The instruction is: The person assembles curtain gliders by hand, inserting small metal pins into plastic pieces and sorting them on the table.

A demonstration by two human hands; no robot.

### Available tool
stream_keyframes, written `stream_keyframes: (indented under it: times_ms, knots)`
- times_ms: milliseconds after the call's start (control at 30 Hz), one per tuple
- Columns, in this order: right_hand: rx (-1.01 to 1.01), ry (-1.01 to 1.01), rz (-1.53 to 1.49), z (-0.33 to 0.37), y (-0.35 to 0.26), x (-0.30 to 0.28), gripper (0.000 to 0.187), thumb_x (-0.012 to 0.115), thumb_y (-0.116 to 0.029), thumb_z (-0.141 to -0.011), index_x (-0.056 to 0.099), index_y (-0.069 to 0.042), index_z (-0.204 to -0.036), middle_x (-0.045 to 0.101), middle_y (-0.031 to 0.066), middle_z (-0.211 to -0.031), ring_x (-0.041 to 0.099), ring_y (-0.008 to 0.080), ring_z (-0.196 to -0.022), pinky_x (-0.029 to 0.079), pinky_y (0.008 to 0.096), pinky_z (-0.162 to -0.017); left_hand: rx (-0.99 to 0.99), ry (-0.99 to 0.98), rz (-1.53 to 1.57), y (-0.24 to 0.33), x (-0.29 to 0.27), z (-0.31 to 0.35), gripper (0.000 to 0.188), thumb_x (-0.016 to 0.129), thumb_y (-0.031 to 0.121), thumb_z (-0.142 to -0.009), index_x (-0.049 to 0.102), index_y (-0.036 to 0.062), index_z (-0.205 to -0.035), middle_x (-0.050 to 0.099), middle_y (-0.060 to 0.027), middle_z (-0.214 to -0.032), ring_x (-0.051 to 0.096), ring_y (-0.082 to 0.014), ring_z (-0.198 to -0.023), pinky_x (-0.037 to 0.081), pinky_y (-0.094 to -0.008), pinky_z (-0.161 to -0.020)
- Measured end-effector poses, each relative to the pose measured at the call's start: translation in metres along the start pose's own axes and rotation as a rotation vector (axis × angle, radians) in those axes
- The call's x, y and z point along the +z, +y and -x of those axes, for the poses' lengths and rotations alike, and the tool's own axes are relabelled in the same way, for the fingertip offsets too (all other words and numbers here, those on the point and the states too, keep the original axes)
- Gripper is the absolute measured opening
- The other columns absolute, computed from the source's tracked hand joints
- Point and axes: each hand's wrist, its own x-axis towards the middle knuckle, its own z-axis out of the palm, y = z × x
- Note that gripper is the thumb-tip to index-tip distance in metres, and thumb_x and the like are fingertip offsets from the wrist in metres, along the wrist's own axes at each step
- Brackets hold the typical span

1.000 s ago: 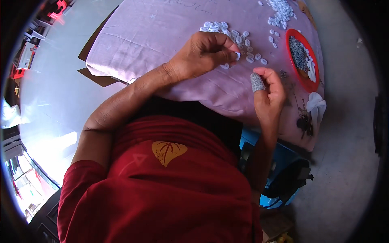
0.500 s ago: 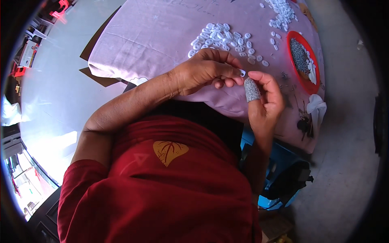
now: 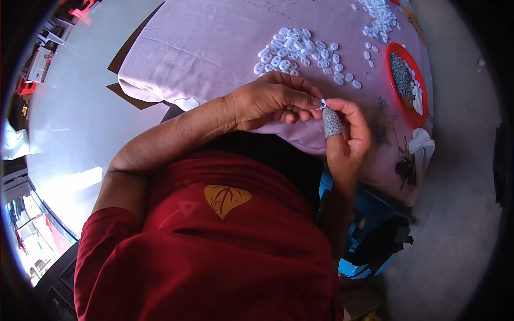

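Note:
Between the thumb and fingers of my left hand [image 3: 270, 101] is a small white plastic piece [image 3: 323, 104] with a dark hole showing. My right hand [image 3: 349, 136] pinches at the same piece from the other side with thumb and index finger. A grey speckled cover [image 3: 332, 122] wraps the right thumb. Whether a smaller part sits between the right fingertips is hidden. Just beyond my hands, a heap of white oval pieces with two holes [image 3: 294, 47] lies on the pink cloth [image 3: 187, 43].
On the right stands a red bowl [image 3: 390, 60] holding small grey metal parts [image 3: 400, 72] and some white pieces. Another white pile [image 3: 380, 20] lies at the far right. Near the cloth's right edge are a crumpled white cloth [image 3: 422, 143] and thin dark sticks.
My right fingertips have closed in on the white piece, which has turned in my left fingers. The table scene has shifted slightly rightward in view.

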Motion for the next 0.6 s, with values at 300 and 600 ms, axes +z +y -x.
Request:
stream_keyframes:
  times_ms: [300,600]
  knots:
    - [0.058,0.008,-0.097,0.006,0.001,0.0,0.028,0.05,0.012,-0.084,0.06,0.007,-0.109,0.063,0.0076,-0.103,0.059,0.0122,-0.096,0.047,0.025,-0.089,0.045,0.005,-0.032,-0.003,-0.002,0.002,0.019,0.066,0.008,-0.092,0.064,0.0015,-0.109,0.07,-0.0064,-0.093,0.065,-0.0091,-0.081,0.049,-0.0184,-0.061]
    - [-0.023,0.091,-0.026,0.008,0.008,0.003,0.026,0.062,0.013,-0.081,0.064,0.004,-0.106,0.065,0.0058,-0.097,0.061,0.008,-0.084,0.049,0.0205,-0.072,0.079,0.015,-0.026,-0.008,-0.005,0.003,0.019,0.062,0.008,-0.094,0.063,0.0,-0.111,0.07,-0.0078,-0.095,0.066,-0.0099,-0.083,0.052,-0.0186,-0.064]
